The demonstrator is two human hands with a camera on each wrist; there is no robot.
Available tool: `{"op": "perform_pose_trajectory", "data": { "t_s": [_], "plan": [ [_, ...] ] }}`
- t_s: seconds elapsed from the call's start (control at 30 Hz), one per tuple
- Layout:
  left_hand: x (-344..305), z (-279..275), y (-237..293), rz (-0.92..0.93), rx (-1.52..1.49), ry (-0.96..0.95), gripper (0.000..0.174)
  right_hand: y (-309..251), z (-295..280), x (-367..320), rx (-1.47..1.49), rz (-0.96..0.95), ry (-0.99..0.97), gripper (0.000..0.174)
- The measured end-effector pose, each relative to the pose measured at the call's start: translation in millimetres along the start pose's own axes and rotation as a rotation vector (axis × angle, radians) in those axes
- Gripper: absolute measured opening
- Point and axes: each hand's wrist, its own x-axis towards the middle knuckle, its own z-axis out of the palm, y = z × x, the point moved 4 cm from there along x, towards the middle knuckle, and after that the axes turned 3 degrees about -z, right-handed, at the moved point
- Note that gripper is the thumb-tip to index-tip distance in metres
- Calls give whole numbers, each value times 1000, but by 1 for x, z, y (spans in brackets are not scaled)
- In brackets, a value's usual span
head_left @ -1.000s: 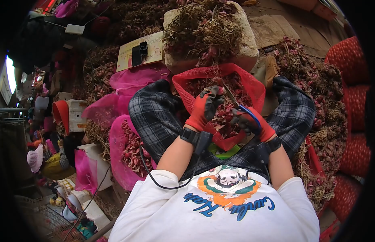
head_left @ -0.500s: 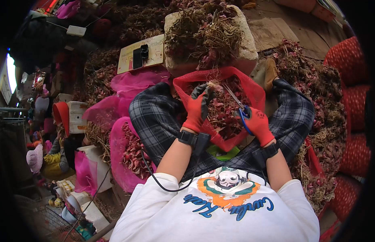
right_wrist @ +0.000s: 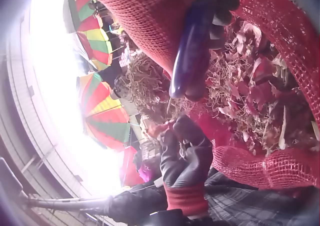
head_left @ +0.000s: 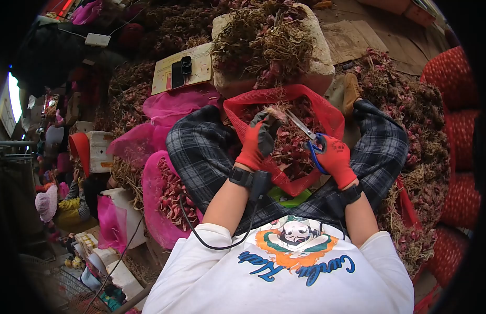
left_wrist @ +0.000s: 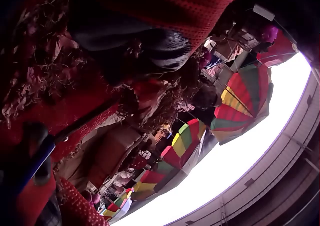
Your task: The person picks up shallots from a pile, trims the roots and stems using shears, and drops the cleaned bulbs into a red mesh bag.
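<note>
My left hand (head_left: 257,138), in a red glove with a dark palm, pinches a shallot (head_left: 276,112) with dry roots and skin over the mesh bag's mouth. In my right hand (head_left: 334,156) is a pair of scissors (head_left: 301,125), its blue handle (right_wrist: 187,61) in the curled fingers. The blades point up and left, their tips close beside the shallot. Below both hands, the red mesh bag (head_left: 336,116) lies between the knees, with loose skins and roots (right_wrist: 255,106) inside. In the left wrist view the shallot (left_wrist: 150,101) is partly dark under the glove.
A foam box (head_left: 321,57) piled with dried shallot bunches (head_left: 266,44) stands ahead, beside a board (head_left: 162,76) bearing a phone. A pink mesh bag (head_left: 151,209) of shallots sits at the left knee. Unsorted bunches (head_left: 415,115) and full red sacks (head_left: 457,141) lie to the right.
The right hand has drawn the scissors back to the right from the shallot and turned so the back of the glove shows. The left hand has moved slightly left, still pinching the shallot.
</note>
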Motion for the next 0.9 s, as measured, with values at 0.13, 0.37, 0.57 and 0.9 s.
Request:
{"op": "perform_pose_trajectory", "data": {
  "t_s": [0.13,0.37,0.57,0.9],
  "plan": [
    [0,-8,6,-59,-224,43,24,-2,-1,-1,-36,-23,12,46],
    [-16,20,5,-108,103,-4,35,-1,14,0,-114,-89,99,37],
    [-28,9,12,3,330,102,42,-8,13,-11,93,59,-243,37],
    [-67,20,2,-62,306,194,40,17,48,-35,1383,363,-586,25]
  ]
}}
